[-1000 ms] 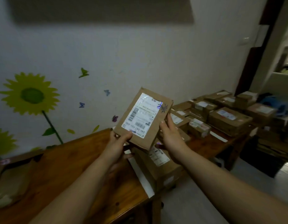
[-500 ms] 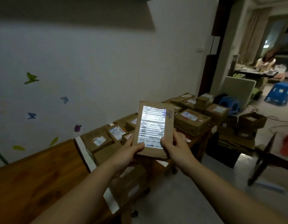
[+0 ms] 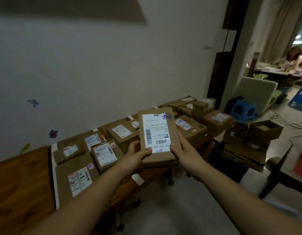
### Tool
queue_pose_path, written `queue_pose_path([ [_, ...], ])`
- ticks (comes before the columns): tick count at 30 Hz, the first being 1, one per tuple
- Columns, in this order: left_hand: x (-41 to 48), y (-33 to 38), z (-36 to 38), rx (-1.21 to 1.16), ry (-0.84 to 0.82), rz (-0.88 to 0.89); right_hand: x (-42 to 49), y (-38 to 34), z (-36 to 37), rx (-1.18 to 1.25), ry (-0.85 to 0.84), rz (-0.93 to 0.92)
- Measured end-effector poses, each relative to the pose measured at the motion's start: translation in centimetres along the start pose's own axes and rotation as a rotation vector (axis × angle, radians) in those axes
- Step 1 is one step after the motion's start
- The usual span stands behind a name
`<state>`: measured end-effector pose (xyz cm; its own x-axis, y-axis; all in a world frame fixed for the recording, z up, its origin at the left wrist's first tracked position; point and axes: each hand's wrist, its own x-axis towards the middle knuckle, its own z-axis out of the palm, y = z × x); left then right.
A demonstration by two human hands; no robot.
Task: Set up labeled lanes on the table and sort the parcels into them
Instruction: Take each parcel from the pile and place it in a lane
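Holding the flat parcel [image 3: 158, 138] upright above the near side of the table [image 3: 19, 180], in front of the other parcels [image 3: 104, 154] and apparently clear of them. Gripping it at both lower corners: left hand [image 3: 138, 156] with thumb curled onto the front face, right hand [image 3: 185, 154] the same, thumb on the lower corner of the shipping label [image 3: 155, 129], other fingers mostly hidden behind. Probably light, judging by the relaxed two-handed hold, and stiff enough as flat cardboard to keep shape without sagging; likely grippy on bare board, slicker across the glossy label. Best taken by the long sides or a short end, pinched front and back. Looks like a thin brown cardboard mailer, white label printed with barcodes and small text, dark pen scribble at the top right corner.
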<state>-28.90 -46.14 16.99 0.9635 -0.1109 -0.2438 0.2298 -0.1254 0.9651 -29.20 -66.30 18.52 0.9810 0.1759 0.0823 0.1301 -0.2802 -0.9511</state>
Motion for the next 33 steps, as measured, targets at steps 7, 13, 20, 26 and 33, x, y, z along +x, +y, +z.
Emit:
queue_pose_path([
  [7, 5.1, -1.7, 0.2, 0.005, 0.044, -0.111, 4.7, 4.5, 0.1, 0.013, -0.073, 0.031],
  [13, 11.7, -2.4, -1.4, -0.042, 0.054, -0.156, 11.0, 5.8, -0.4, -0.102, -0.216, 0.016],
  [20, 15.7, -2.4, -2.7, 0.017, 0.149, -0.117, 16.9, 7.4, -0.2, -0.362, -0.294, -0.016],
  [26, 15.0, -2.8, -2.5, 0.24, 0.412, 0.032, 19.7, 9.4, 1.3, -0.432, -0.427, -0.088],
  [33, 13.0, -7.9, 1.9, 0.318, 0.535, -0.002, 20.7, 14.6, 1.2, -0.512, -0.647, -0.233],
])
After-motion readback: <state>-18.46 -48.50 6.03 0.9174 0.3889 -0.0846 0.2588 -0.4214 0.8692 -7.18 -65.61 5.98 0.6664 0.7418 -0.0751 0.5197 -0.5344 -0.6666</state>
